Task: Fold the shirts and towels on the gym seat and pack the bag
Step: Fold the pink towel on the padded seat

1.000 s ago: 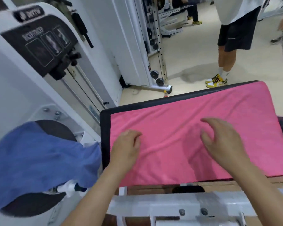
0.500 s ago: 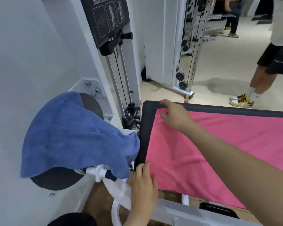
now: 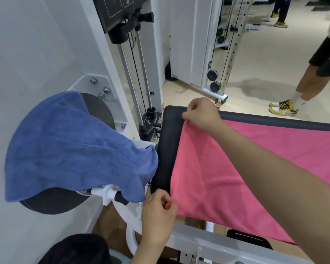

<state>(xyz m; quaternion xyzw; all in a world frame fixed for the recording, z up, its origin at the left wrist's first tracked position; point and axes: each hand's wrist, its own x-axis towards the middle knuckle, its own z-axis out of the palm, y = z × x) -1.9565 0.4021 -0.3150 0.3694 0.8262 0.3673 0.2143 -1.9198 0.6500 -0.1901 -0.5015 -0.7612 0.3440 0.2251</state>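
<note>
- Pink towel: one, spread flat over the black gym seat, with its left edge running between the two hands and its near edge hanging over the seat's front.
- Right hand: reaches across the towel and pinches its far left corner between thumb and curled fingers. The corner is lifted slightly off the seat's far edge, and the forearm lies diagonally above the pink cloth.
- Left hand: fingers and thumb are closed together on the towel's near left corner, just below the seat's front left corner.
- A strip of bare black seat shows between the two grips, just outside the towel's left edge. A thinner strip runs along the far side, beyond the right hand.
- Blue towel: one, draped loosely over a round black pad, to the left of both hands. Its lowest fold hangs just beside the left hand, though I cannot tell whether they touch.
- White frame bar: one, running under the left wrist.
- Guide rods: two, rising beyond the seat, left of the right hand.
- Pulley wheels: two, stacked one above the other, on the floor stand past the right hand.
- Bystander's legs: one pair, in yellow and white shoes, well beyond the right-hand grip.
</note>
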